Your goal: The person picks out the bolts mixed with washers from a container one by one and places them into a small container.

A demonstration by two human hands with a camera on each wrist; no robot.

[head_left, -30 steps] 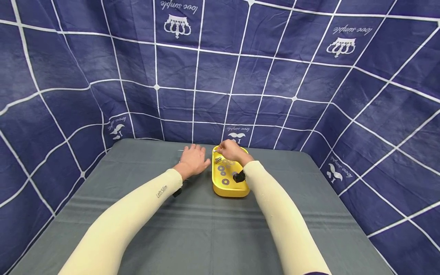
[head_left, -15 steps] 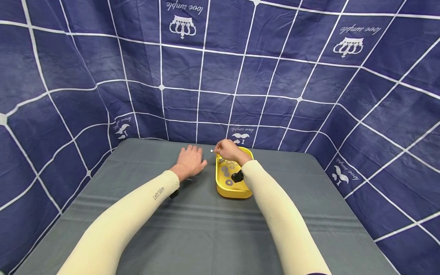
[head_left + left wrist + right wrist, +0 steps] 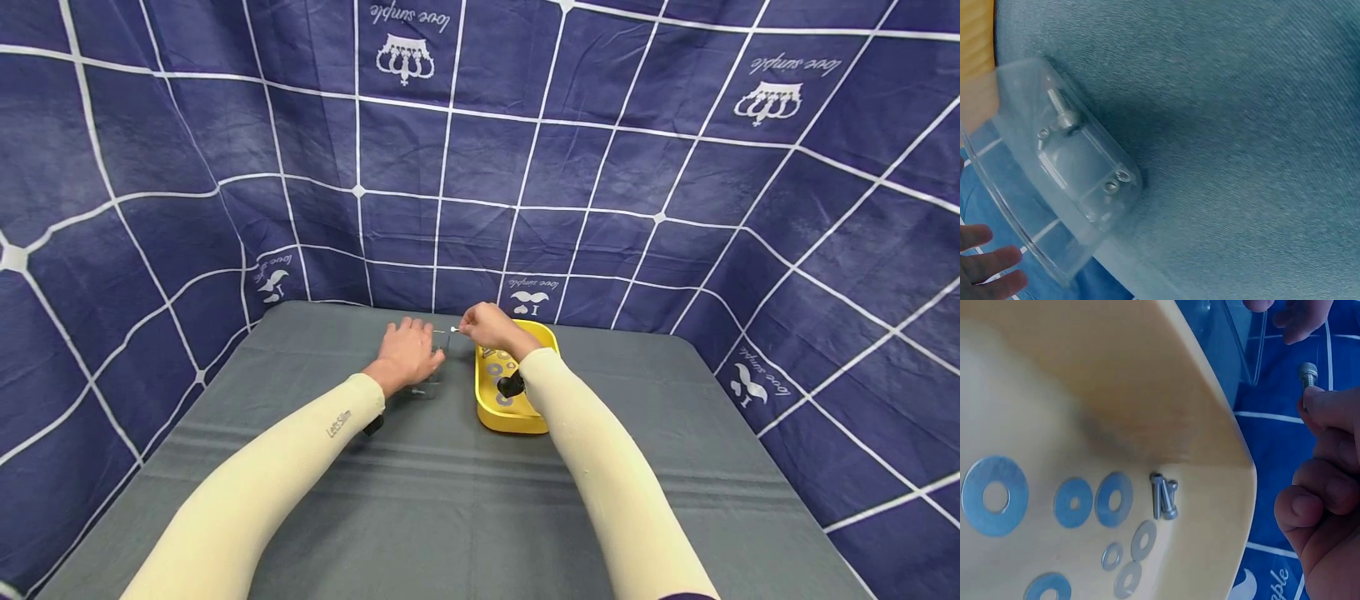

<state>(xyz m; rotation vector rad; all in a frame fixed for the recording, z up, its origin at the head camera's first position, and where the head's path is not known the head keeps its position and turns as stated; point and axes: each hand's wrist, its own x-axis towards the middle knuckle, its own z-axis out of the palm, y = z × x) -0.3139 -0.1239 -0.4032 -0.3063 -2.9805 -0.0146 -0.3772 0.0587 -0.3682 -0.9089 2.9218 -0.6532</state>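
My right hand pinches a socket-head bolt between thumb and fingertips, its head pointing out. It is just past the far left corner of the yellow bin. My left hand lies palm down over a clear plastic box, fingers spread and apart from one another. In the left wrist view those fingertips are close to the box's rim. Inside the box lie a large bolt and several smaller screws. The head view shows only part of the box, as the left hand covers it.
Several flat washers of different sizes lie on the floor of the yellow bin, beside a small cluster of socket-head screws. A grey cloth covers the table. Behind it hangs a blue checked curtain.
My right hand has lifted from the yellow bin's far left corner and moved left toward the clear box, carrying the bolt. My left hand has shifted slightly left, uncovering more of the box.
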